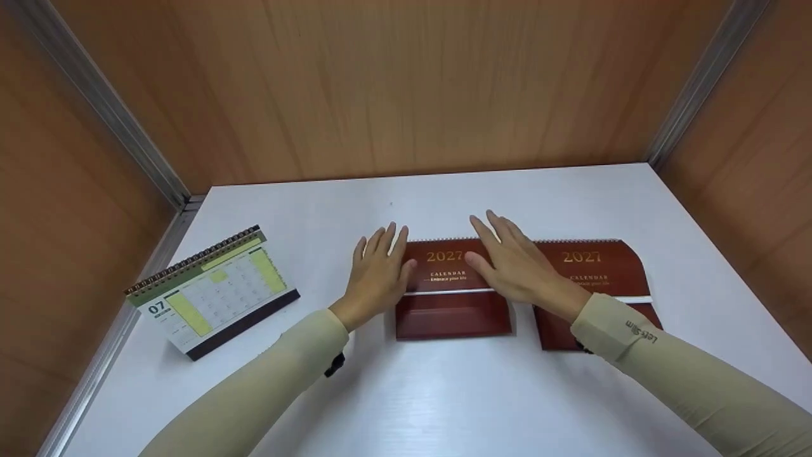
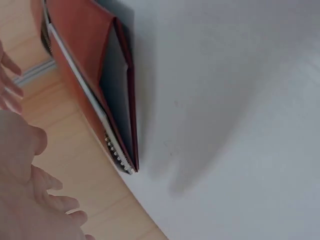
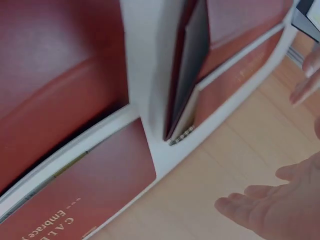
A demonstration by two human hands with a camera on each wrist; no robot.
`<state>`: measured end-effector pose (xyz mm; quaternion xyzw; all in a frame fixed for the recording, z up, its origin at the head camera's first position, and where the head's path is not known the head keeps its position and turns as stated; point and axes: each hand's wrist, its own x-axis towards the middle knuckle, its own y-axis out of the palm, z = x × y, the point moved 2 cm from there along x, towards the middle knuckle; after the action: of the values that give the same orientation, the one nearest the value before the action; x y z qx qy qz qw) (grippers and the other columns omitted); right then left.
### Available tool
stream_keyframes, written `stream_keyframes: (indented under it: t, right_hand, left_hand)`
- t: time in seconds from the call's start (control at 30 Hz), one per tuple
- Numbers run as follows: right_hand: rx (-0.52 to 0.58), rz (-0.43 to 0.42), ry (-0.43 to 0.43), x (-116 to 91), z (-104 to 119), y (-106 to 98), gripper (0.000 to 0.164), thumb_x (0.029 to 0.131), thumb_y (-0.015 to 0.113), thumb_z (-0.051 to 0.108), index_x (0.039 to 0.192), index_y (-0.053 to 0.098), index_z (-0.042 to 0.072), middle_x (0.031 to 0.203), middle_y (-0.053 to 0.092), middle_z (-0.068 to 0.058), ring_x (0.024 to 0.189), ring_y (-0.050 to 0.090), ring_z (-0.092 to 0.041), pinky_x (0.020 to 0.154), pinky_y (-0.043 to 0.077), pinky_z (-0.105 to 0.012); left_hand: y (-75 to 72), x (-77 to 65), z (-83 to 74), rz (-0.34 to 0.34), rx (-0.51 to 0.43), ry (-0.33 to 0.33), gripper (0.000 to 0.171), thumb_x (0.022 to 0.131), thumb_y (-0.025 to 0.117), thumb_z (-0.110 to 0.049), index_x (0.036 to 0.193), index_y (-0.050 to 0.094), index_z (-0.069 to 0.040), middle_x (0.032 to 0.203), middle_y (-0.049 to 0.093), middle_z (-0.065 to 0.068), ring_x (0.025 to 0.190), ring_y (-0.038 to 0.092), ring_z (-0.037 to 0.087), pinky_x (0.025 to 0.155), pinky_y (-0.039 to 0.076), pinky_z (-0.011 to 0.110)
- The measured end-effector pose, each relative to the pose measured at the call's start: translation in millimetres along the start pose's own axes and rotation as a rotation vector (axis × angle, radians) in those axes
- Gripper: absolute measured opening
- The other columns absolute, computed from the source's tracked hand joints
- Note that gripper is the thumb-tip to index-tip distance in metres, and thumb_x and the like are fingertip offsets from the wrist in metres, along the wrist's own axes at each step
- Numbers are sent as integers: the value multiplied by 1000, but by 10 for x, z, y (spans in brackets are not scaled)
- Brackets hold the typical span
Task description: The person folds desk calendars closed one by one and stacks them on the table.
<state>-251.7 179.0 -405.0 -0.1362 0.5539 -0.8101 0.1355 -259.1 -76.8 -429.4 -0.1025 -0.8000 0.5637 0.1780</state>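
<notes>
Two dark red 2027 desk calendars stand side by side, the middle calendar point(image 1: 453, 317) and the right calendar point(image 1: 599, 270), each with a white band across the front. My left hand point(image 1: 375, 273) is at the middle calendar's left edge, fingers straight and spread, holding nothing. Over that calendar's right side and the gap beside it is my right hand point(image 1: 517, 263), also with straight fingers and nothing in its grasp. In the left wrist view, the calendar's point(image 2: 82, 45) open triangular side shows, apart from the left hand point(image 2: 30, 190). The right wrist view has the right hand point(image 3: 285, 205) beyond the calendars' spiral edges.
At the left, a desk calendar point(image 1: 231, 295) stands angled, turned to a green and white page marked 07. All three calendars are on a white table point(image 1: 406, 393). Wooden panels point(image 1: 406, 89) enclose its back and sides, with metal posts point(image 1: 704, 82) at the corners.
</notes>
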Motion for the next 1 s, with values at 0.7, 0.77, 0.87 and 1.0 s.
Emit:
stream_keyframes:
  t: [0.7, 0.77, 0.87, 1.0]
  right_hand:
    - [-98, 140, 85, 152, 0, 471, 76, 114, 30, 55, 172, 11, 10, 176, 4, -25, 161, 6, -49, 129, 13, -65]
    - [-104, 140, 87, 166, 0, 500, 76, 113, 29, 55, 171, 11, 9, 176, 4, -26, 161, 6, -49, 129, 13, -65]
    - [-103, 142, 96, 178, -5, 527, 77, 114, 29, 55, 171, 11, 8, 176, 4, -26, 161, 5, -49, 129, 12, -65]
    - [-91, 149, 104, 183, -6, 572, 76, 114, 29, 54, 171, 10, 8, 176, 3, -26, 161, 4, -48, 129, 13, -66]
  left_hand:
    - [443, 151, -65, 179, 47, -66, 68, 116, 25, -48, 171, 15, -10, 178, 10, 14, 165, 7, 33, 132, 2, 57]
    - [457, 151, -80, 188, 36, -68, 68, 116, 26, -47, 171, 15, -10, 178, 10, 15, 165, 7, 34, 132, 2, 58]
    - [478, 159, -98, 203, 24, -75, 67, 116, 25, -47, 171, 14, -10, 178, 9, 15, 165, 5, 34, 131, 1, 58]
    - [533, 166, -100, 246, 35, -88, 68, 116, 20, -49, 172, 8, -11, 178, 4, 14, 165, -1, 32, 132, 1, 58]
